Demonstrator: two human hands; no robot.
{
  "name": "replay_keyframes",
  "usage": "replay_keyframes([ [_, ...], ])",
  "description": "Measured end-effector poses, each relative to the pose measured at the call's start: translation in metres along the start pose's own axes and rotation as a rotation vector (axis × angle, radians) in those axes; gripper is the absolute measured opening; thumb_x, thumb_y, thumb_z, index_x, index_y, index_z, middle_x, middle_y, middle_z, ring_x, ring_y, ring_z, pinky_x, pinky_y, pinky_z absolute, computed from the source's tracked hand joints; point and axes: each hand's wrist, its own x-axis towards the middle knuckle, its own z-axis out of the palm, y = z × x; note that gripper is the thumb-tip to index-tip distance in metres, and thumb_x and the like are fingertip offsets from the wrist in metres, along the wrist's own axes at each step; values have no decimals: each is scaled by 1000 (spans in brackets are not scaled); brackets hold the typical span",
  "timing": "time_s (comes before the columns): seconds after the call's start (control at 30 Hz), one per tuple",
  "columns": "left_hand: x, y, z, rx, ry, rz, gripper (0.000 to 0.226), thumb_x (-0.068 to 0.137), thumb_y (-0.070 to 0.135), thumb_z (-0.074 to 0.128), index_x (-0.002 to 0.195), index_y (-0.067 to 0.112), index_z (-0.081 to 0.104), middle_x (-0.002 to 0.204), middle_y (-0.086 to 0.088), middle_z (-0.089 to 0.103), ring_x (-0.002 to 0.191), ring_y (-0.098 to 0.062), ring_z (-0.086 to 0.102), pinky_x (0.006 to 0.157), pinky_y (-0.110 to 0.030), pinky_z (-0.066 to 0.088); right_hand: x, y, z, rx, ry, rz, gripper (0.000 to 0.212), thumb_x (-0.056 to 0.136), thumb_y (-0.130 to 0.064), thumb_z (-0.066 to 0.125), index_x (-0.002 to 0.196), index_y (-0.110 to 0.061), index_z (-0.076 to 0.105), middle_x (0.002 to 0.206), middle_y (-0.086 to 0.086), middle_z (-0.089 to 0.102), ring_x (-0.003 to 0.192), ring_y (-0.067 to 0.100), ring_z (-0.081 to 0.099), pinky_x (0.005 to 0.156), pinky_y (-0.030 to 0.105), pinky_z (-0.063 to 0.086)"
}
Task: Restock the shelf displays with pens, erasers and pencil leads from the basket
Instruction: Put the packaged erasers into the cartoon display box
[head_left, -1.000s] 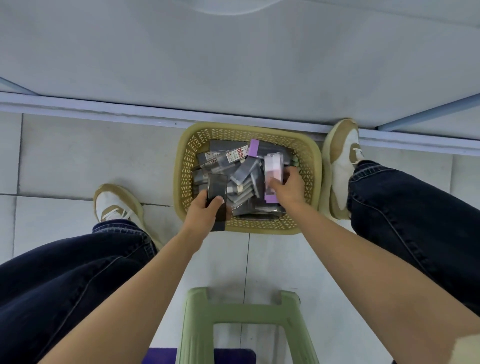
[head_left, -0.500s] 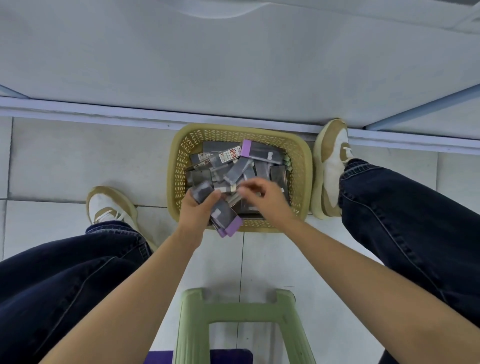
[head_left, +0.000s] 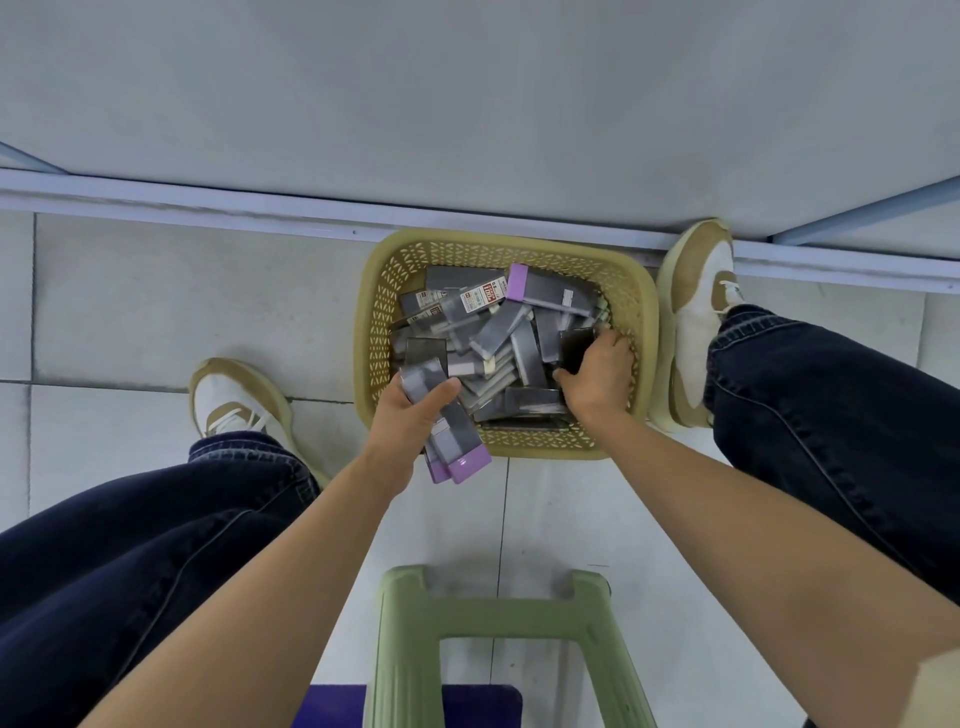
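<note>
— What've you got?
— My left hand (head_left: 410, 415) grips purple-capped packs (head_left: 457, 441) at the basket's (head_left: 644, 312) 7 o'clock; my right hand (head_left: 597, 374) clasps a dark pack (head_left: 574, 348) at 3 o'clock.
— Labels?
— Red-printed label (head_left: 485, 296) at 12 o'clock, unreadable.

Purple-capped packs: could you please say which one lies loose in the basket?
The pack at the basket's far side; the left hand grips the other purple-capped ones.
</note>
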Motion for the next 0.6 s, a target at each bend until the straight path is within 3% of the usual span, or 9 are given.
replay_keyframes([
  [0.1, 0, 4, 1, -12, 6, 4, 17, 89, 16, 67, 105, 16, 61, 82, 3, 73, 77, -14, 69, 66, -31, 58, 3, -5, -7, 47, 1, -191, 69, 80, -33, 76, 134, -6, 44, 132, 15, 46, 124, 31, 41, 106, 38, 34],
  [0.2, 0, 4, 0, 5, -10, 29, 17, 91, 18, 65, 106, 17, 58, 78, 3, 73, 70, -8, 69, 56, -24, 55, 16, -20, -17, 228, -63, -349, 66, 82, -23, 74, 138, -13, 41, 136, 10, 42, 127, 25, 41, 109, 38, 36],
  [0.27, 0, 3, -1, 30, -17, 47, 13, 91, 19, 64, 103, 18, 59, 74, 6, 73, 67, -6, 69, 54, -20, 54, 25, -28, -20, 145, -61, -426, 67, 84, -19, 72, 141, -13, 38, 141, 10, 40, 131, 27, 38, 112, 40, 33],
  [0.43, 1, 2, -4, 41, -15, 44, 8, 90, 19, 66, 95, 24, 61, 74, 8, 74, 67, -7, 70, 55, -21, 55, 31, -31, -12, -61, -74, -403, 70, 85, -21, 72, 144, -10, 35, 139, 15, 39, 130, 32, 35, 110, 40, 32],
  [0.6, 3, 1, -6, 61, 1, 37, 9, 89, 22, 67, 96, 26, 62, 78, 8, 74, 72, -9, 71, 61, -25, 57, 23, -28, -5, -173, -70, -411, 65, 80, -30, 76, 130, -3, 45, 130, 16, 47, 121, 30, 43, 102, 38, 40],
])
